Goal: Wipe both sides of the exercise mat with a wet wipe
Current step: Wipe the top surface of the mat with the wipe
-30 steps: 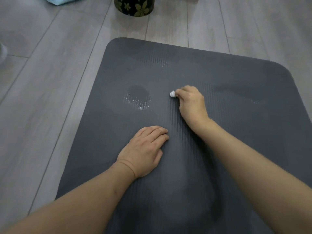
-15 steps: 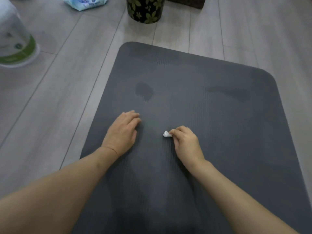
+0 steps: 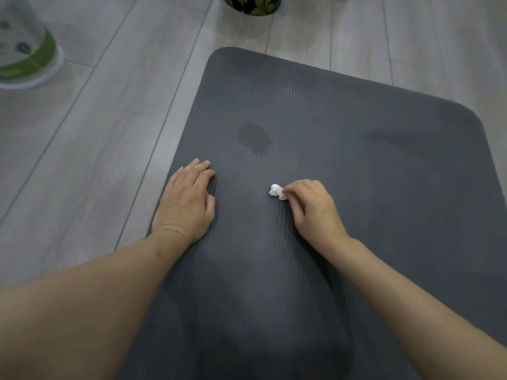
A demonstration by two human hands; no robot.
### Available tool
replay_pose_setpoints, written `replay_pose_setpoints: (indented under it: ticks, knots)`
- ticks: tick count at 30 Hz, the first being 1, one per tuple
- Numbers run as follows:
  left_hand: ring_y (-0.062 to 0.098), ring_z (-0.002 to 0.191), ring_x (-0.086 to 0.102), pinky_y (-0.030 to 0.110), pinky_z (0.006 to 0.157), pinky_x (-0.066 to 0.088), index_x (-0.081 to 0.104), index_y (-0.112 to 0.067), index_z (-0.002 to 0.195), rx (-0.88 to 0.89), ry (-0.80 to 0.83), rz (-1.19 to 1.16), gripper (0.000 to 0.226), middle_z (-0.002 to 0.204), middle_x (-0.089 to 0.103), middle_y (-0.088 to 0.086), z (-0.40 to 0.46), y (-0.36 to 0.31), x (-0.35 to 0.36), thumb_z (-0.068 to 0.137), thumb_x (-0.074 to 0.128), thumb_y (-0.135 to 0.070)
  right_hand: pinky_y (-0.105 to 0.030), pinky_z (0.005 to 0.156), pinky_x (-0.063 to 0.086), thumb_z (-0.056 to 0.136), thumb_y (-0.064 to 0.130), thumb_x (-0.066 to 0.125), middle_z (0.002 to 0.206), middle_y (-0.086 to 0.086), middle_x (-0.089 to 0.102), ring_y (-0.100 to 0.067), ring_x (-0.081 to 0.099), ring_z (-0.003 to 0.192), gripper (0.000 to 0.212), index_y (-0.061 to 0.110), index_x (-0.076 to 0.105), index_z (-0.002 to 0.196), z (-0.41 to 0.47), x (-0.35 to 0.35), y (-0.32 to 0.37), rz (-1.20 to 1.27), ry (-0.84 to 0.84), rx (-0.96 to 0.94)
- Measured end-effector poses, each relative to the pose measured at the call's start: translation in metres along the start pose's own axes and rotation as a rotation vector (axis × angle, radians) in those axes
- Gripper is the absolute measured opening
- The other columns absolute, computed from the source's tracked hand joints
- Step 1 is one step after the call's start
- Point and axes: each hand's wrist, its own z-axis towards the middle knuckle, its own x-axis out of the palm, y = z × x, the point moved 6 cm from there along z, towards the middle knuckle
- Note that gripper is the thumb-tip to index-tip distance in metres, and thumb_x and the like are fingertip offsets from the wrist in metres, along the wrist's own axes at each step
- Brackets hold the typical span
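The dark grey ribbed foam exercise mat point(image 3: 343, 160) lies flat on the pale wood-plank floor point(image 3: 82, 160). The left hand point(image 3: 186, 201) rests flat on its near-left part, fingers straight; the right hand point(image 3: 312, 209) pinches a small balled-up white wet wipe point(image 3: 277, 191) against the mat's middle. So tiny a wad could shred, dry out or slip from the fingertips – and leave strips unwiped. A dark damp patch point(image 3: 253, 138) sits just beyond. Off the mat stand a black flower-patterned pot point(image 3: 252, 4) and a green-banded white container point(image 3: 24, 50) – neither blocks the strokes
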Motion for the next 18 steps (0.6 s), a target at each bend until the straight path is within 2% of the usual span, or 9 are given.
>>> replay_pose_setpoints:
  ticks: [2,5,9,11,14,18]
  knots:
    - [0.028,0.146,0.040,0.043,0.126,0.025,0.060,-0.007,0.132,-0.003,-0.004,-0.001,0.045,0.150,0.052,0.010,0.000,-0.001,0.000,0.088,0.056,-0.011,-0.030,0.071,0.038,0.099,0.009,0.059,0.084,0.009,0.060,-0.017,0.046,0.078,0.008,0.015,0.064,0.101,0.005,0.000,-0.003,-0.021,0.011,0.075]
    - [0.027,0.147,0.040,0.043,0.126,0.024,0.060,-0.007,0.132,-0.009,-0.015,0.000,0.045,0.151,0.052,0.010,0.000,0.001,0.001,0.089,0.053,-0.012,-0.033,0.073,0.042,0.096,0.011,0.065,0.084,0.002,0.064,-0.023,0.053,0.081,0.007,0.015,0.071,0.095,0.016,0.002,-0.006,-0.030,0.027,0.157]
    - [0.027,0.146,0.040,0.044,0.125,0.025,0.060,-0.007,0.132,-0.005,-0.006,0.001,0.045,0.150,0.053,0.010,0.001,0.000,0.000,0.089,0.051,-0.014,-0.027,0.073,0.043,0.092,0.010,0.069,0.088,0.001,0.061,-0.019,0.057,0.082,0.013,0.017,0.078,0.088,0.022,0.004,-0.005,-0.006,0.101,0.235]
    - [0.026,0.146,0.040,0.044,0.125,0.025,0.060,-0.007,0.133,-0.008,-0.004,0.009,0.045,0.150,0.052,0.009,0.001,0.000,0.000,0.089,0.051,-0.015,-0.026,0.074,0.046,0.092,0.010,0.069,0.089,0.002,0.060,-0.015,0.058,0.081,0.014,0.019,0.078,0.087,0.017,0.003,-0.001,0.015,0.137,0.229]
    - [0.025,0.147,0.039,0.044,0.125,0.026,0.060,-0.008,0.133,-0.009,-0.001,0.013,0.045,0.150,0.052,0.009,0.000,0.001,0.000,0.089,0.051,-0.015,-0.033,0.078,0.050,0.094,0.015,0.066,0.085,0.004,0.064,-0.017,0.060,0.082,0.014,0.020,0.076,0.086,0.012,0.001,0.006,-0.021,0.148,0.153]
    - [0.024,0.147,0.039,0.044,0.124,0.027,0.059,-0.010,0.133,-0.018,0.011,0.030,0.045,0.151,0.052,0.006,0.000,0.000,0.000,0.090,0.051,-0.018,-0.038,0.072,0.051,0.094,0.012,0.066,0.082,0.003,0.062,-0.017,0.058,0.077,0.011,0.017,0.071,0.085,0.010,0.002,0.007,-0.033,0.089,0.107]
